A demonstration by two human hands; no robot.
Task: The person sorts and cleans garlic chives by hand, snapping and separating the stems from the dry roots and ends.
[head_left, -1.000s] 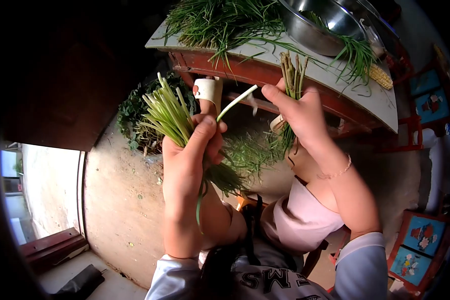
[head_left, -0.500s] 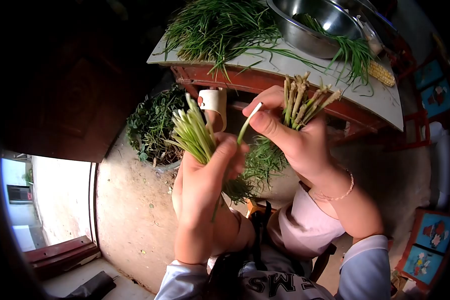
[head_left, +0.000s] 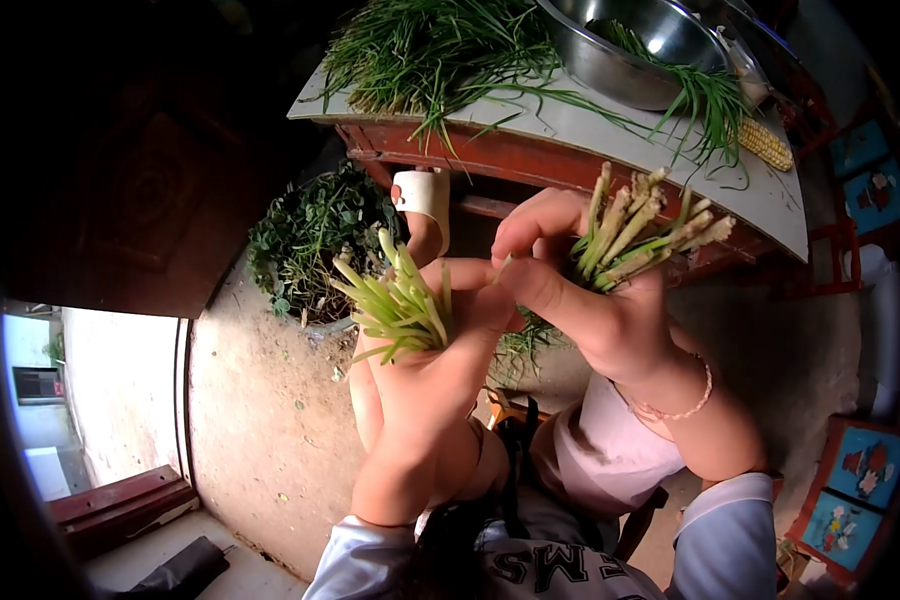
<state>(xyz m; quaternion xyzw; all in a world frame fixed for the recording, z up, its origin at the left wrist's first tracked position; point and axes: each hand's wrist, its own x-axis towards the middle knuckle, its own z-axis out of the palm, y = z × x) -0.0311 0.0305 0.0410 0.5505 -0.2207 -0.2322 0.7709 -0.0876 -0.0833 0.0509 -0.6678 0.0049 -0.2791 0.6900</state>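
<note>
My left hand [head_left: 435, 365] is closed round a bunch of garlic chives [head_left: 395, 305] with pale, clean stem ends pointing up. In my right hand [head_left: 595, 310] is a second bunch of garlic chives [head_left: 640, 230], its ends brown and rough. The right thumb and forefinger pinch close to the left thumb tip, and a small pale stem tip shows between them. The two hands touch or nearly touch there. The leaves of both bunches are mostly hidden below my hands.
A white-topped table [head_left: 770, 205] bears a heap of garlic chives [head_left: 420, 60], a steel basin [head_left: 625, 85] with chives over its rim, and a corn cob [head_left: 765, 143]. Below stand a tub of leafy scraps [head_left: 320, 250] and a slippered foot [head_left: 423, 205]. A doorway opens at left.
My hands have come together. The single pale stem that stood up between them is now mostly hidden at the fingertips. The right-hand bunch has tilted right and lower.
</note>
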